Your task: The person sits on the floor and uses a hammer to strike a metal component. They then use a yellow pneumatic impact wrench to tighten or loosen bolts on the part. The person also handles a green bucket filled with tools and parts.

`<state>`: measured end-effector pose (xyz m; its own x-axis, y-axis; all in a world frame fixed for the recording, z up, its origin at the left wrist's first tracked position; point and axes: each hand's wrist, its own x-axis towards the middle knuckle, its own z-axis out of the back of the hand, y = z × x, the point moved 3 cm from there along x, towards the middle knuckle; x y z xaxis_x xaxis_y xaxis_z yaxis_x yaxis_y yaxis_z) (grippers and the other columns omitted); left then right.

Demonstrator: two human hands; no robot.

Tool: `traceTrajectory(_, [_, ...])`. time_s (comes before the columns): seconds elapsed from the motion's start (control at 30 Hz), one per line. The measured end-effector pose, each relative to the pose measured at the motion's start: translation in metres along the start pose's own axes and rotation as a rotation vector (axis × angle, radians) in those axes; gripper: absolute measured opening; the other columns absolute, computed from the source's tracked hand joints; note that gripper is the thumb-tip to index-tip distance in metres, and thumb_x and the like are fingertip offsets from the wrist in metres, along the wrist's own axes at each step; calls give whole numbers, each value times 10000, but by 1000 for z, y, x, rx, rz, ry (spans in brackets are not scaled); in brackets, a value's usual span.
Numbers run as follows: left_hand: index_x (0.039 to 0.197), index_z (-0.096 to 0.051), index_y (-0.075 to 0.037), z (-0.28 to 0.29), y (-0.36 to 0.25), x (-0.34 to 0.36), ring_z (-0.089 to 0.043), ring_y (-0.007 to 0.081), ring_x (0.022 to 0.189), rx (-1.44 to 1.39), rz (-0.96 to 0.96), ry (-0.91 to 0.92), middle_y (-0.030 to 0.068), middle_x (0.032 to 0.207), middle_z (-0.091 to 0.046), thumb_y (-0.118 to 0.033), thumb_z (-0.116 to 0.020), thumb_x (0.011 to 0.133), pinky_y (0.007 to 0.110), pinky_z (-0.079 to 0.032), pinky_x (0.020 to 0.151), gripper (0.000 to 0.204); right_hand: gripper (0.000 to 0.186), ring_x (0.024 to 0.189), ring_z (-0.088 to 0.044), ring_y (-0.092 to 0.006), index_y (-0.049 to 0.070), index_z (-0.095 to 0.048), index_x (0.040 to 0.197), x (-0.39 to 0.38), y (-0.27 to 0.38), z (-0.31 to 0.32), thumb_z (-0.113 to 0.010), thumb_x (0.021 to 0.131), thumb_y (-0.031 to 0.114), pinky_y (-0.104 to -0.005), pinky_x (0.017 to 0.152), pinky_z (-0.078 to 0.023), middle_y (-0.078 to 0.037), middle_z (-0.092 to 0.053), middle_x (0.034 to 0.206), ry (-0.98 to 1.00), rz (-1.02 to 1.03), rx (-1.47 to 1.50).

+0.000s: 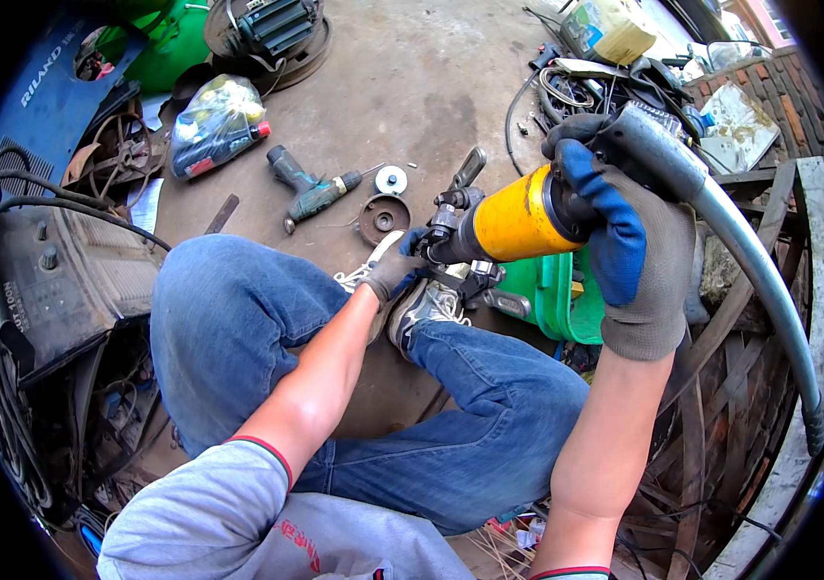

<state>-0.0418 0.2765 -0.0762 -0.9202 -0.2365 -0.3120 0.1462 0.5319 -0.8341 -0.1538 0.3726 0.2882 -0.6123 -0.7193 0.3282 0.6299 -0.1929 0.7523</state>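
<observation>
A hydraulic gear puller (525, 215) with a yellow cylinder slants across in front of my knees, its jaw end down and to the left. My right hand (636, 242), in a grey glove with a blue palm, wraps round its black upper end. A long grey pipe handle (755, 227) runs from that end down the right side. At the lower end, my gloved left hand (398, 269) is closed round the metal head beside the slotted jaws (470, 167). The left fingertips are partly hidden. Just beyond it a rusty round hub (384, 218) lies on the floor.
A cordless drill (313, 191), a white disc (391, 180) and a filled plastic bag (217, 126) lie ahead. A green bin (559, 300) stands behind the puller. A welding machine (73, 261) is at left; metal scrap and a white frame bar (823, 280) are at right.
</observation>
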Motion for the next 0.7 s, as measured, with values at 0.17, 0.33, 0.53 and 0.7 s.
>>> traceTrajectory(0.17, [1305,-546,-47,12,12,10,-593,145,1049,-57,15,-37,60,1167,-627,3,-691,851,307,-504,919,479,93,828,-668,-133,-53,-693,883,4,6,-3,-621,832,-25,-268,799,-524,-82,-720,945,-54,114,-124])
traceTrajectory(0.33, [1373,-537,-64,8,1,1,-570,158,1166,214,57,-35,66,1286,-618,-26,-722,796,307,-458,1012,608,157,833,-669,-119,-61,-715,955,7,3,-7,-652,814,-36,-263,797,-527,-77,-728,938,-81,45,-49])
traceTrajectory(0.53, [1372,-545,-87,-4,-24,-7,-602,184,1133,406,33,-2,80,1242,-653,-126,-777,754,324,-455,1018,662,175,851,-680,-94,-12,-743,1014,9,0,-15,-715,842,-13,-246,821,-546,-52,-738,916,-129,-168,285])
traceTrajectory(0.7, [1313,-536,-63,-10,-23,-10,-595,187,1078,369,22,-72,85,1166,-656,-144,-764,763,347,-455,987,601,270,900,-711,-208,-42,-684,1103,13,0,-21,-678,835,-72,-305,859,-556,-106,-725,986,-54,-219,454])
